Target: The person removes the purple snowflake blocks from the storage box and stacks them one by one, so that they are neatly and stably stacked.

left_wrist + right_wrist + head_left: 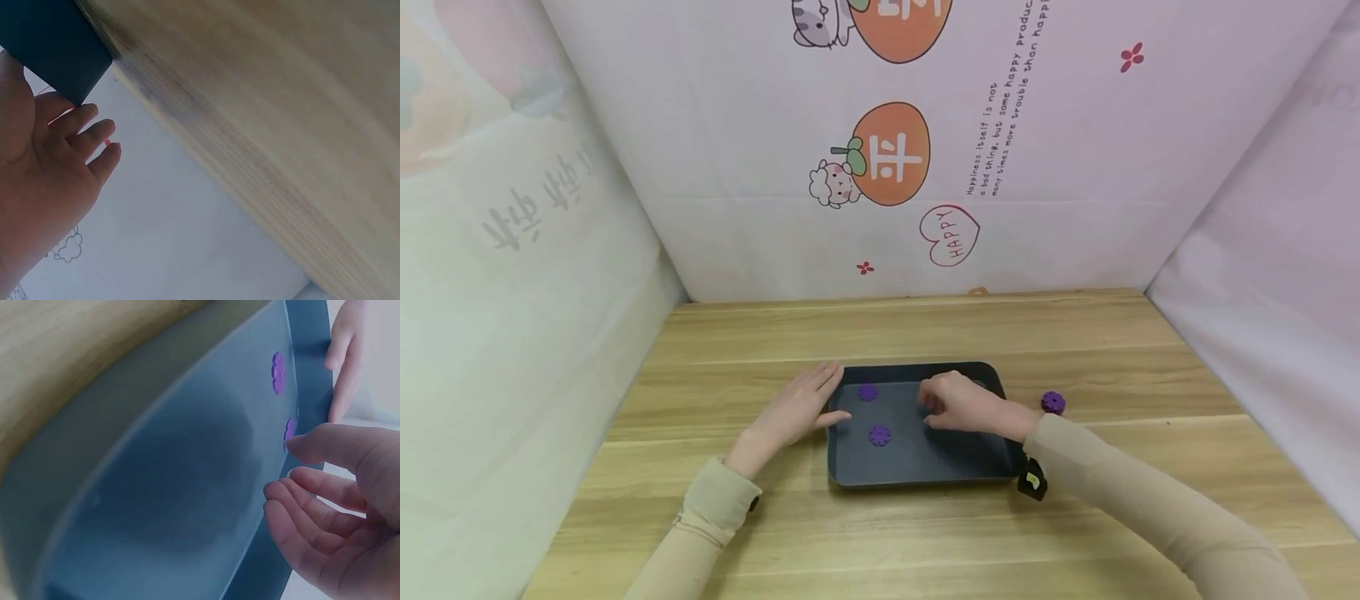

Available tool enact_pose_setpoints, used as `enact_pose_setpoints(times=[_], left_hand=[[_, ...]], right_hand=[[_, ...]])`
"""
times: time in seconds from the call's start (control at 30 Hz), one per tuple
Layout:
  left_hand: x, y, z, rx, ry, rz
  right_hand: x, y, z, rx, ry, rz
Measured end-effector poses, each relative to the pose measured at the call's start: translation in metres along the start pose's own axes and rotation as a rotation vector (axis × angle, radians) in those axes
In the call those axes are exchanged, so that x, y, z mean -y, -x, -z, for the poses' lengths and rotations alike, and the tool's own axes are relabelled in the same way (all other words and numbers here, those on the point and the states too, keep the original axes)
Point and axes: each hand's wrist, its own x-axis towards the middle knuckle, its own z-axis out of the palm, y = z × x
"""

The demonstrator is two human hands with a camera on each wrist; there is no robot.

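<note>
A dark blue-grey rectangular tray [917,462] lies on the wooden table. Inside, toward its left side, sit two purple disc-shaped pieces with notched edges, the farther disc [867,392] and the nearer disc [880,436]. My left hand [797,407] rests at the tray's left edge, fingers stretched along it and thumb reaching over the rim. Over the right half of the tray hovers my right hand [958,402], fingers loosely bent. The right wrist view shows a gap between the right thumb [325,447] and fingers, with nothing visible in it.
More purple discs [1053,403], seemingly stacked, stand on the table right of the tray, beside the right forearm. A black strapped device [1032,481] hangs under the right wrist. White printed cloth [760,167] walls the table's back and sides.
</note>
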Motion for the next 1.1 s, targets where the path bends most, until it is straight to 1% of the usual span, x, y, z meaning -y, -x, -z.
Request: enact_pose_setpoints(times=[0.17, 0.47, 0.8, 0.93, 1.1], left_hand=[[0.0, 0.0, -0.001, 0.005, 0.001, 0.008], [0.001, 0.0, -0.002, 0.005, -0.02, 0.002], [0.0, 0.001, 0.0, -0.022, -0.033, -0.012], [-0.001, 0.001, 0.001, -0.014, -0.035, -0.009], [-0.001, 0.0, 0.002, 0.007, -0.016, 0.005]], right_hand=[[0.008, -0.007, -0.002, 0.016, 0.004, 0.021], [0.019, -0.019, -0.011, 0.067, 0.01, 0.018], [0.031, -0.031, -0.019, 0.125, 0.041, 0.035], [0.034, -0.033, -0.022, 0.144, 0.049, 0.034], [0.037, -0.035, -0.024, 0.147, 0.06, 0.043]])
